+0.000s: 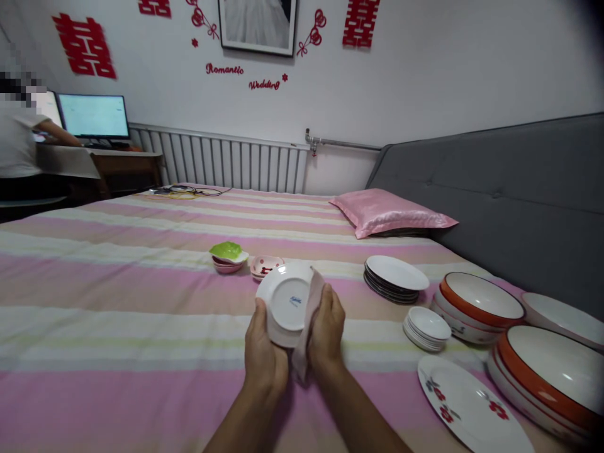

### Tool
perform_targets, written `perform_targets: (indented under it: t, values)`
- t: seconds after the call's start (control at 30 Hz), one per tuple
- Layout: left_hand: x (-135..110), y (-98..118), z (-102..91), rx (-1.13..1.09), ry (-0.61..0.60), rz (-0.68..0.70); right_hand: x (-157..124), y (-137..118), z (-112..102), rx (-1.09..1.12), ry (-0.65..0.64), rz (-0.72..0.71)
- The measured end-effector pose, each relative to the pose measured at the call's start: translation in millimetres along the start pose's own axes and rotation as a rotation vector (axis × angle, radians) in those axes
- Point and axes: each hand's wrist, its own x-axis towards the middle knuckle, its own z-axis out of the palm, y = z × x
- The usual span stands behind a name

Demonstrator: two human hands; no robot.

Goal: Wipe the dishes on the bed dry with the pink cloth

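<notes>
A small white plate (287, 305) is held up over the bed, its underside with a blue maker's mark turned toward me. My left hand (265, 349) grips the plate's left and lower rim, thumb on the near face. At the right rim, my right hand (328, 330) is closed on a pale pinkish cloth (307, 327) that is folded against the plate. Just behind the plate lie a small patterned dish (265, 265) and a green leaf-shaped dish (228, 251) on top of pink ones. The fingers behind the plate are hidden.
To the right stand stacked plates (396, 273), small white dishes (428, 324), orange-rimmed bowls (482, 301) and a flowered oval plate (472, 402). A pink pillow (391, 211) lies by the grey headboard (509, 179). Cables (189, 192) lie at the bed's far edge; a person (19, 141) sits at a desk.
</notes>
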Motion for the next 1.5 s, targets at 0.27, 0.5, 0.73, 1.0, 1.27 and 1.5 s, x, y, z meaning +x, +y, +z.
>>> perform_targets:
  t: [0.27, 0.5, 0.73, 1.0, 1.27, 1.5]
  values:
    - [8, 37, -10.5, 0.648, -0.449, 0.086, 46, -36, -45, -0.025, -0.545, -0.045]
    - [-7, 40, -2.6, 0.804, -0.484, 0.016, 32, -42, -41, -0.108, -0.809, -0.007]
    - [-1, 37, -6.9, 0.777, -0.470, -0.026, 25, -43, -33, -0.187, -0.911, -0.090]
    - [1, 36, -7.1, 0.632, -0.306, 0.044, 22, -33, -26, 0.009, -0.705, 0.047]
    - [3, 32, -4.0, 0.392, -0.089, 0.182, -6, -21, 3, 0.346, -0.290, 0.214]
    - [-17, 8, 4.2, 0.254, 0.152, 0.303, -30, -6, 14, 0.275, 0.053, 0.332]
